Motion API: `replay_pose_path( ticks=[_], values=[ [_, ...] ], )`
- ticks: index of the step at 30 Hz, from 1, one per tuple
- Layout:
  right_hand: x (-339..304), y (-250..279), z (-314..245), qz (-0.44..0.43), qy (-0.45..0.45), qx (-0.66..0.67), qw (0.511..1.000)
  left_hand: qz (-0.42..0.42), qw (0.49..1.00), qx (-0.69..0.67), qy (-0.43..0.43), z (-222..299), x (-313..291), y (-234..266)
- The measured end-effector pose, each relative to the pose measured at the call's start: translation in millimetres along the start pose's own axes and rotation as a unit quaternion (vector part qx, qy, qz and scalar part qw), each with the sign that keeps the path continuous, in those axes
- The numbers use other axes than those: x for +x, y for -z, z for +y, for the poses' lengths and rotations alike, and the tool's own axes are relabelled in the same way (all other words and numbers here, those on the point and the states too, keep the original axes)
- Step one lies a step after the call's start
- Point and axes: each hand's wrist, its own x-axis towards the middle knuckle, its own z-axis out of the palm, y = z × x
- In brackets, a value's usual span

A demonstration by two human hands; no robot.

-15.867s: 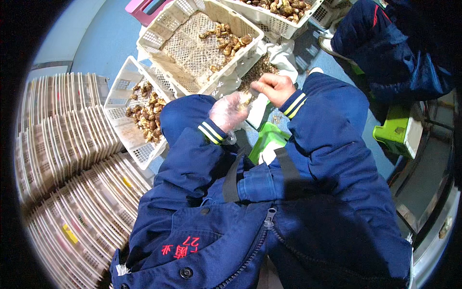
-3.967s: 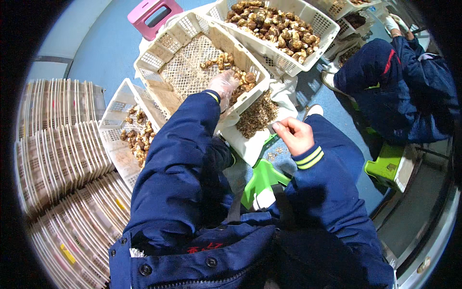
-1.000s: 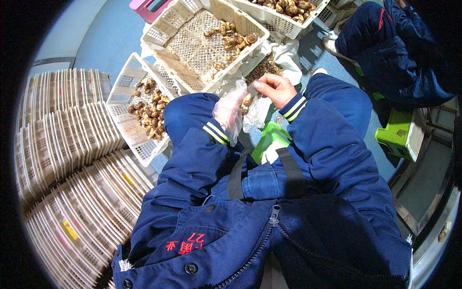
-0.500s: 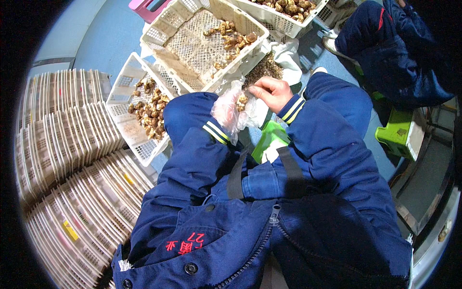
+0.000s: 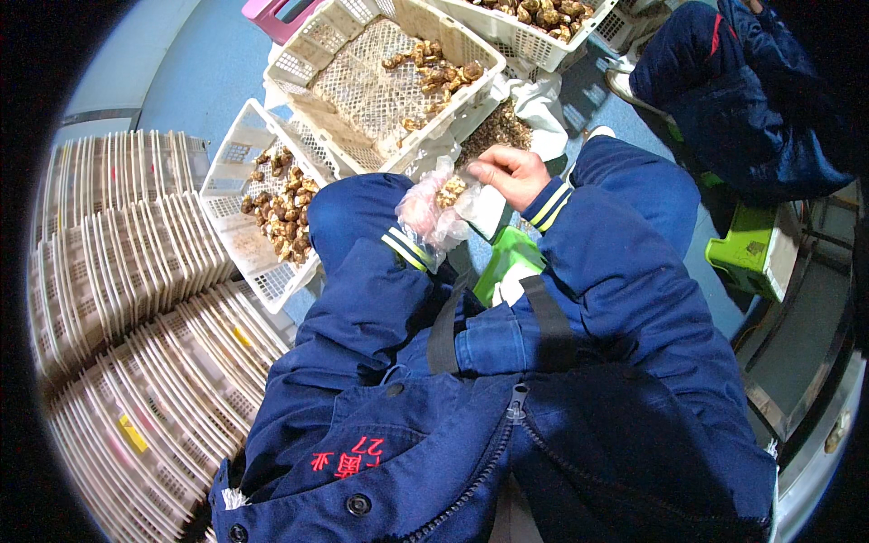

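In its loose clear plastic glove, my left hand (image 5: 419,212) is closed around a mushroom (image 5: 451,191), whose pale, rough side faces up. Close by on the right, my bare right hand (image 5: 512,176) has thumb and fingers pinched together. Whatever is in that pinch is too small or hidden to make out. Beyond both hands stands a white plastic crate (image 5: 339,77) with some brown mushrooms (image 5: 444,77) toward its right side. A lower white basket (image 5: 237,181) on the left holds a heap of brown mushrooms (image 5: 285,213).
Dark trimmings (image 5: 498,133) lie in a white sack (image 5: 549,118) beyond my right hand. Stacked white baskets (image 5: 127,244) fill the left. Another mushroom crate (image 5: 534,41) stands at the back. A seated person's leg (image 5: 715,100) and a green stool (image 5: 747,249) are on the right.
My left hand has turned and drawn slightly back, so more of the mushroom's pale side shows. The right hand stays nearly where it was, still pinched.
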Motion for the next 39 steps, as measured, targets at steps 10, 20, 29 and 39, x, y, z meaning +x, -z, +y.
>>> replay_pose_path(
  ticks=[10,20,29,39],
  values=[
    [5,8,-2,0.08,-0.004,0.036,0.996,0.142,0.823,0.525,-0.165,-3,0,21],
    [6,14,-9,-0.049,-0.089,0.081,0.992,0.194,0.963,0.116,-0.145,-11,0,-26],
    [7,15,-2,0.006,-0.08,0.054,0.995,0.164,0.969,0.144,-0.116,-8,-7,-33],
    [2,13,-16,-0.103,-0.115,0.075,0.985,0.042,0.992,0.091,-0.073,-9,-6,-24]
  ],
)
